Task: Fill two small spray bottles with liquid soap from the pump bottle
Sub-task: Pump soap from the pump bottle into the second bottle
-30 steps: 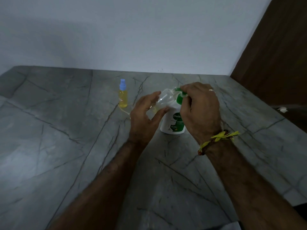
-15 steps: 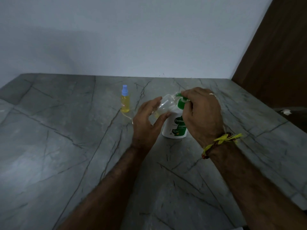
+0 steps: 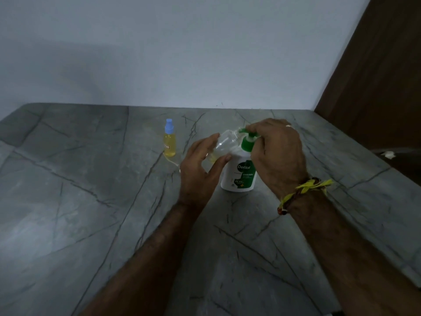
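Note:
A white pump bottle (image 3: 241,176) with a green label and green pump head stands on the grey stone table (image 3: 91,201). My right hand (image 3: 278,156) rests on top of the pump head, fingers curled over it. My left hand (image 3: 200,167) holds a small clear spray bottle (image 3: 224,144), uncapped and tilted, its mouth up against the pump's nozzle. A little yellow liquid shows in its lower end. A second small spray bottle (image 3: 169,142), full of yellow liquid with a blue cap, stands upright to the left.
A pale wall runs behind the table. A dark wooden door or panel (image 3: 376,76) stands at the right. The table's right edge runs diagonally near my right forearm. A thin tube (image 3: 173,161) lies by the capped bottle.
The camera view has tilted up a little, so the scene sits lower in frame. Both hands keep their hold on the pump head and the clear bottle.

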